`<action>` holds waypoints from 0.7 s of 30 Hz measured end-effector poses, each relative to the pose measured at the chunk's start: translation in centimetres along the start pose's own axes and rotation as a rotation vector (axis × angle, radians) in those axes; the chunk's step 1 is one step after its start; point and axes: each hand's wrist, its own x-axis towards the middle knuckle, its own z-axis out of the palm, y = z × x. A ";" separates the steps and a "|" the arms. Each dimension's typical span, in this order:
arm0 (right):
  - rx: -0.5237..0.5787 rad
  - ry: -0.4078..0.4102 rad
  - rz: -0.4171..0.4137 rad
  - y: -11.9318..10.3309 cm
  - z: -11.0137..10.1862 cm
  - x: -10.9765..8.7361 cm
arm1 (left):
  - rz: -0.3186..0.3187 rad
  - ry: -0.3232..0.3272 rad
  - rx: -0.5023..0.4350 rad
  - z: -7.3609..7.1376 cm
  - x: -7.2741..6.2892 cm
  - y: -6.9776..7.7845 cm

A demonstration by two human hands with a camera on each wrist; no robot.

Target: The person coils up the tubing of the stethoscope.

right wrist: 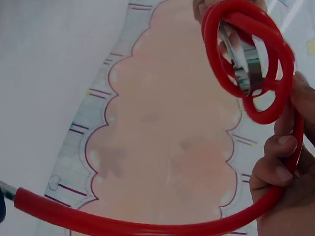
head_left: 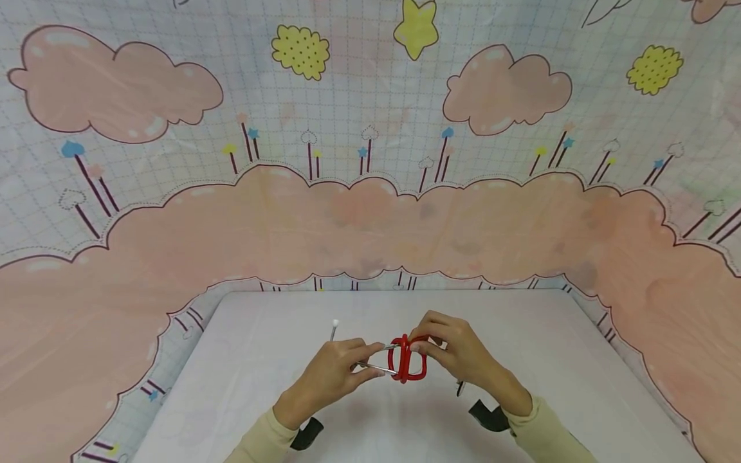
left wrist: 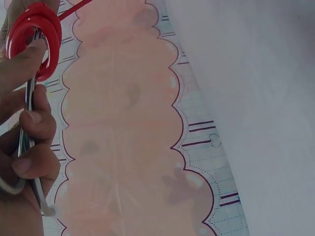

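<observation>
Above the white table, my left hand [head_left: 332,373] grips a shiny bent metal rod [left wrist: 30,98] with a small white tip; its exact kind is unclear. Part of the metal passes into the loops of a coiled red tube [head_left: 404,360]. On the right side of those loops, my right hand [head_left: 454,344] pinches the red tube with thumb and fingers. One long end of the tube [right wrist: 147,228] curves away below the right hand in the right wrist view, ending in a dark metallic piece. In the left wrist view, a left fingertip reaches to the coil.
A white table surface [head_left: 260,321] lies under both hands. Behind it hangs a patterned cloth [head_left: 370,225] with pink clouds. Black straps [head_left: 489,417] show at both wrists, next to pale yellow sleeves [head_left: 550,431].
</observation>
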 end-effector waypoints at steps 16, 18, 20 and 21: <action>0.417 -0.126 0.094 1.9 0.2 -0.3 | 0.221 0.090 -0.102 0.9 0.0 -0.1; 0.444 -0.131 0.118 2.1 0.2 -0.2 | 0.221 0.096 -0.120 0.9 0.1 0.0; 0.481 -0.139 0.129 2.3 0.3 -0.2 | 0.215 0.096 -0.138 1.0 0.1 0.1; 0.500 -0.142 0.131 2.4 0.3 -0.2 | 0.212 0.095 -0.145 1.0 0.1 0.1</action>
